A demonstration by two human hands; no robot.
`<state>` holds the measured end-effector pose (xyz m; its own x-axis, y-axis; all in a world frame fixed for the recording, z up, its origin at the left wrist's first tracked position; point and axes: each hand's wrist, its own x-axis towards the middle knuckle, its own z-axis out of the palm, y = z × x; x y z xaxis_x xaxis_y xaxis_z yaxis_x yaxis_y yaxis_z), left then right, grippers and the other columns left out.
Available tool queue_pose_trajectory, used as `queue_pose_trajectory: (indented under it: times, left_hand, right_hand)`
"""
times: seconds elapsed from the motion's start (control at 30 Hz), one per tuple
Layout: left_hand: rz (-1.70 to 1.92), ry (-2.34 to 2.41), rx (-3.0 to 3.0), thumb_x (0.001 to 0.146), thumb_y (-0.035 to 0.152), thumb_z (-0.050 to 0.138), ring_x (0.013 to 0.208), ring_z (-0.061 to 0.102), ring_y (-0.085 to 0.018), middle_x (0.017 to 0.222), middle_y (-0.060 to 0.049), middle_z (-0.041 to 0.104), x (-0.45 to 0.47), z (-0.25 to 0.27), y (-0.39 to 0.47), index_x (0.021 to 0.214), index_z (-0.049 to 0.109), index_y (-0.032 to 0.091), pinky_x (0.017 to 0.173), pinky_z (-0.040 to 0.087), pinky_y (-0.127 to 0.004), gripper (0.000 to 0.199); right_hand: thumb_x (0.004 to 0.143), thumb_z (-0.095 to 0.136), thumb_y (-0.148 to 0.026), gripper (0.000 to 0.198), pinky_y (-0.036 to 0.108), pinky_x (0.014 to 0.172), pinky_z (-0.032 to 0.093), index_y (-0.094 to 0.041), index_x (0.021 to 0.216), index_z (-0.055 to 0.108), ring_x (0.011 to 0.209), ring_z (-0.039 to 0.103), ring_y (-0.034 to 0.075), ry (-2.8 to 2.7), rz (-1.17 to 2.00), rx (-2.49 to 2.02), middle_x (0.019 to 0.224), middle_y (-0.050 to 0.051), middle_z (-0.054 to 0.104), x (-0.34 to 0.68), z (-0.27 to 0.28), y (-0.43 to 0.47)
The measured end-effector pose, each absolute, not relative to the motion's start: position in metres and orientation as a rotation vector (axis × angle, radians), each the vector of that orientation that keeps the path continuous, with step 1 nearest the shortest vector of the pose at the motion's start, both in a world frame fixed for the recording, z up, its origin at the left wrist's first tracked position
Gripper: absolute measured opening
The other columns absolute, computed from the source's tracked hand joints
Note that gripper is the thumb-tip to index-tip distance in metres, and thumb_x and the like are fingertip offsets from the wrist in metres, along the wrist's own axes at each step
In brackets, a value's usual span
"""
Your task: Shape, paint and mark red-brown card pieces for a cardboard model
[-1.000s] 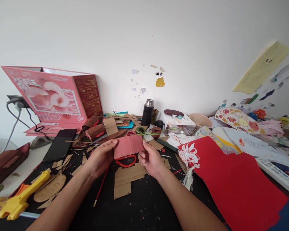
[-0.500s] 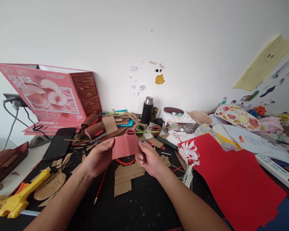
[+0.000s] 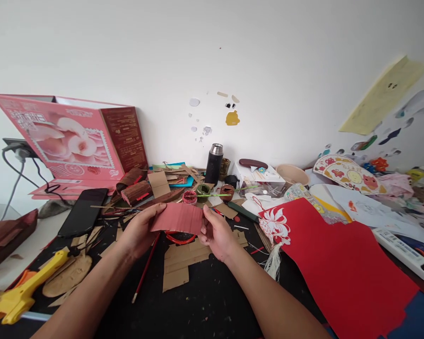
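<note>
Between my two hands is a piece of pink-painted cardboard [image 3: 178, 219], slightly bowed, raised above the black table top [image 3: 194, 315]. My left hand [image 3: 143, 230] pinches its left edge, thumb on top. The right edge is gripped by my right hand [image 3: 217, 233], its thumb on the face and the other fingers curled behind. Just beyond the piece stand open jars of pink paint [image 3: 190, 197], green paint [image 3: 202, 190] and brown paint [image 3: 227, 192]. A thin green stick [image 3: 219, 195] lies across them. Below the piece, red scissor handles [image 3: 180, 239] partly show beside brown cardboard scraps [image 3: 176, 278].
A yellow hot glue gun [image 3: 24, 292] and a black phone [image 3: 83, 212] lie at left, with a pink box [image 3: 74, 141] behind. A black flask [image 3: 215, 165] stands by the wall. Red paper [image 3: 346, 268] covers the right side. A red pencil [image 3: 144, 273] lies near my left forearm.
The pink cardboard has turned and flattened from a folded look into a gentle bow, its left end shifting left with my left hand. The camera view has shifted slightly.
</note>
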<state>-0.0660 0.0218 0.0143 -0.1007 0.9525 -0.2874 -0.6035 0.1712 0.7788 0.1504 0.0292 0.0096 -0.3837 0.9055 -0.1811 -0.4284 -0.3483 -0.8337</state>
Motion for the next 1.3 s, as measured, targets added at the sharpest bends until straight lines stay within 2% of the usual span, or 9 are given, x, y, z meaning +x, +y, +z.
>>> queue_pose_trajectory:
  times: [0.17,0.43,0.67,0.8,0.97,1.1,1.2,1.3]
  left_hand:
    - [1.381,0.978,0.459,0.068,0.018,0.093,0.064,0.068,-0.018,0.079,-0.005,0.079,-0.060,0.018,0.019,0.081,0.080,0.014,0.056,0.057,-0.024,0.018]
    - [1.364,0.943,0.386,0.083,0.017,0.086,0.069,0.072,-0.019,0.086,-0.007,0.080,-0.063,0.017,0.020,0.091,0.081,0.013,0.063,0.062,-0.027,0.011]
    - [1.317,0.860,0.530,0.079,0.022,0.093,0.076,0.075,-0.022,0.096,-0.012,0.083,-0.067,0.006,0.021,0.099,0.082,0.010,0.066,0.061,-0.028,0.026]
    - [1.329,0.883,0.536,0.079,0.025,0.093,0.076,0.074,-0.021,0.093,-0.011,0.082,-0.062,0.012,0.019,0.096,0.082,0.010,0.066,0.061,-0.027,0.025]
    - [1.379,0.923,0.423,0.083,0.019,0.083,0.068,0.070,-0.019,0.083,-0.008,0.079,-0.058,0.026,0.015,0.084,0.079,0.013,0.061,0.059,-0.027,0.008]
    - [1.385,0.927,0.382,0.085,0.020,0.081,0.066,0.069,-0.019,0.080,-0.006,0.077,-0.061,0.030,0.014,0.084,0.078,0.013,0.060,0.059,-0.029,0.008]
    - [1.401,0.896,0.362,0.087,0.029,0.085,0.067,0.070,-0.020,0.082,-0.005,0.078,-0.065,0.029,0.015,0.088,0.078,0.015,0.062,0.059,-0.029,0.015]
    - [1.373,0.834,0.404,0.090,0.052,0.085,0.075,0.074,-0.024,0.090,-0.010,0.082,-0.070,0.028,0.016,0.095,0.081,0.016,0.067,0.061,-0.033,0.036]
  right_hand:
    - [0.061,0.095,-0.079,0.072,0.022,0.043,0.018,-0.021,0.070,0.053,0.042,0.036,0.005,-0.896,1.839,-0.848,0.054,-0.008,0.047,0.150,0.007,0.030]
    - [0.061,0.097,-0.077,0.072,0.022,0.042,0.019,-0.021,0.070,0.052,0.041,0.039,0.006,-0.905,1.839,-0.843,0.053,-0.009,0.048,0.150,0.006,0.029]
    - [0.064,0.095,-0.078,0.072,0.022,0.042,0.018,-0.023,0.070,0.048,0.041,0.035,0.007,-0.970,1.837,-0.811,0.048,-0.012,0.040,0.152,0.004,0.031]
    - [0.064,0.095,-0.078,0.073,0.022,0.042,0.018,-0.023,0.070,0.047,0.041,0.035,0.007,-0.982,1.841,-0.814,0.048,-0.012,0.039,0.152,0.006,0.031]
    - [0.068,0.093,-0.077,0.070,0.023,0.042,0.020,-0.022,0.070,0.050,0.041,0.041,0.007,-1.011,1.832,-0.832,0.052,-0.009,0.047,0.149,0.007,0.026]
    - [0.072,0.091,-0.076,0.067,0.023,0.042,0.021,-0.022,0.070,0.051,0.042,0.043,0.008,-1.064,1.834,-0.832,0.053,-0.007,0.050,0.149,0.006,0.024]
    - [0.073,0.090,-0.076,0.066,0.023,0.041,0.022,-0.022,0.070,0.052,0.042,0.043,0.008,-1.087,1.822,-0.840,0.052,-0.007,0.050,0.149,0.006,0.023]
    - [0.072,0.090,-0.075,0.066,0.023,0.041,0.022,-0.022,0.070,0.052,0.042,0.043,0.008,-1.056,1.812,-0.851,0.053,-0.007,0.050,0.148,0.005,0.024]
